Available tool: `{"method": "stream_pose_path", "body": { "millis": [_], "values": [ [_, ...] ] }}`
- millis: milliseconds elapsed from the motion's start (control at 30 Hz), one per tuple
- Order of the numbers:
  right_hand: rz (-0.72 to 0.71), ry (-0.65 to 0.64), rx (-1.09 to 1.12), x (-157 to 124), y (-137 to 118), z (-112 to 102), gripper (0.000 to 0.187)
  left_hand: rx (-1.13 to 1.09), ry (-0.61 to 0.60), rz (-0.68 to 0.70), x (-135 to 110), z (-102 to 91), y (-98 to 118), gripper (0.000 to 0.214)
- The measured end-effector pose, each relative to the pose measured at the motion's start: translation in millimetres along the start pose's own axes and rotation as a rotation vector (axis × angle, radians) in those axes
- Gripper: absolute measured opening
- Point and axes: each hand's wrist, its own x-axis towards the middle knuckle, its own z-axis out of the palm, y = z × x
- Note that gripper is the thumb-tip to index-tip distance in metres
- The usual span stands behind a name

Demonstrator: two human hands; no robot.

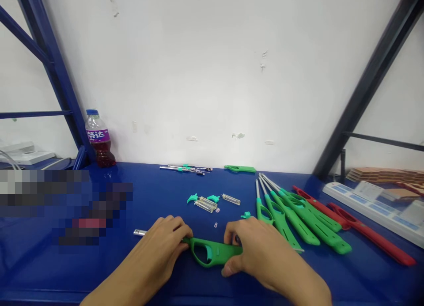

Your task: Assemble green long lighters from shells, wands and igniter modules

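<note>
A green long-nosed lighter (220, 253) lies across the front of the blue table, its metal tip (139, 232) pointing left. My left hand (165, 244) is closed round its neck, covering most of the nozzle. Around the handle end, the thumb and fingers of my right hand (260, 246) grip from both sides. A teal trigger shows inside the lighter's finger loop. Just beyond my hands are clear fuel tanks (206, 204), loose teal triggers (192, 199), a small teal piece (246, 215) and tiny pale clips (216, 225).
Several green lighters (296, 217) are fanned out at right, beside red handles (374, 235) and a long white strip (374, 211). Nozzle rods with wires (185, 168) and a green shell (240, 169) lie near the wall. A drink bottle (99, 140) stands back left.
</note>
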Motion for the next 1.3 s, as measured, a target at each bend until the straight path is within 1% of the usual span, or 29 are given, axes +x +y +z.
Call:
{"method": "stream_pose_path", "body": {
  "millis": [100, 233, 333, 433, 500, 633, 700, 767, 833, 933, 1033, 1133, 1167, 1267, 1300],
  "values": [
    [-0.052, 0.027, 0.036, -3, 5, 1, 0.039, -0.04, 0.142, 0.041, -3, -0.6, -3, 0.027],
    [-0.16, 0.077, 0.098, -8, 11, -1, 0.03, -0.066, 0.355, 0.162, -3, -10.6, -5, 0.027],
    [-0.228, 0.081, 0.15, -12, 13, -5, 0.038, -0.031, 0.492, 0.246, -1, -21.8, -2, 0.027],
    [-0.26, 0.094, 0.198, -15, 13, -9, 0.041, 0.006, 0.568, 0.304, 1, -29.5, 3, 0.025],
    [-0.28, 0.114, 0.234, -16, 14, -11, 0.038, 0.02, 0.576, 0.329, 1, -31.0, 5, 0.025],
    [-0.316, 0.157, 0.315, -17, 19, -13, 0.036, 0.047, 0.536, 0.34, -4, -29.6, 4, 0.024],
    [-0.326, 0.171, 0.363, -16, 24, -14, 0.037, 0.095, 0.531, 0.289, -6, -30.6, -1, 0.028],
    [-0.339, 0.165, 0.402, -15, 29, -15, 0.041, 0.16, 0.55, 0.223, -8, -34.0, -10, 0.038],
    [-0.34, 0.145, 0.425, -15, 35, -17, 0.042, 0.212, 0.572, 0.194, -7, -39.0, -20, 0.04],
    [-0.293, 0.088, 0.449, -18, 37, -22, 0.041, 0.213, 0.578, 0.279, -5, -45.0, -28, 0.027],
    [-0.245, 0.008, 0.441, -24, 31, -29, 0.043, 0.19, 0.589, 0.384, -3, -44.8, -20, 0.025],
    [-0.259, -0.001, 0.407, -29, 20, -35, 0.042, 0.149, 0.601, 0.458, -3, -39.4, -4, 0.024],
    [-0.262, -0.001, 0.402, -30, 18, -37, 0.041, 0.136, 0.63, 0.477, -4, -37.4, 1, 0.024],
    [-0.22, -0.012, 0.448, -32, 16, -36, 0.041, 0.08, 0.639, 0.475, -7, -33.5, 9, 0.027],
    [-0.193, -0.017, 0.48, -32, 18, -34, 0.04, 0.067, 0.624, 0.471, -9, -33.0, 10, 0.028]
  ]
}}
